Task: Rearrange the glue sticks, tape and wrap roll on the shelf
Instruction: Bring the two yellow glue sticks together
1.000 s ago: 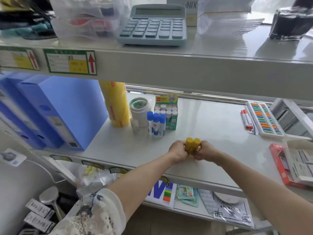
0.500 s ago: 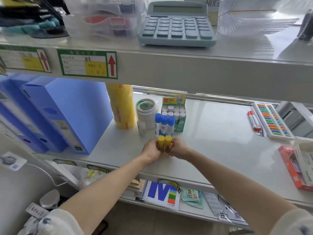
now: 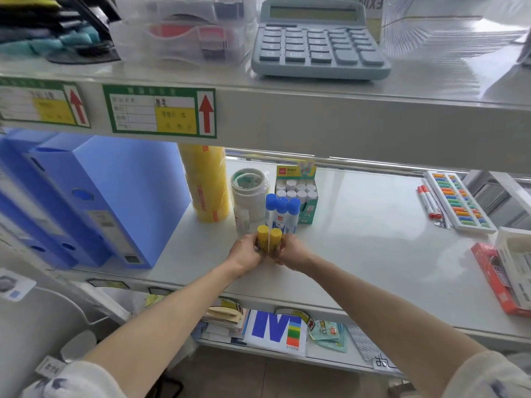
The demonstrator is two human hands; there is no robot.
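Two yellow-capped glue sticks [image 3: 269, 239] stand upright on the middle shelf [image 3: 359, 239], pressed together between my hands. My left hand [image 3: 244, 254] grips the left one and my right hand [image 3: 290, 252] grips the right one. Just behind them stand three blue-capped glue sticks [image 3: 282, 212]. A green box of white-capped glue sticks [image 3: 298, 193] sits behind those. Left of it is a stack of white tape rolls [image 3: 248, 193] with a small clear bottle [image 3: 243, 221] in front. The tall yellow wrap roll [image 3: 206, 182] stands further left.
Blue file boxes [image 3: 94, 202] fill the shelf's left end. Red markers [image 3: 428, 201], a bead tray [image 3: 457, 201] and a red box [image 3: 497, 277] lie at the right. A calculator [image 3: 319, 41] and clear drawers [image 3: 184, 33] sit on the upper shelf. Papers lie on the lower shelf.
Both hands slid the two yellow glue sticks leftward and farther back on the shelf, from the open middle to just in front of the blue-capped sticks.
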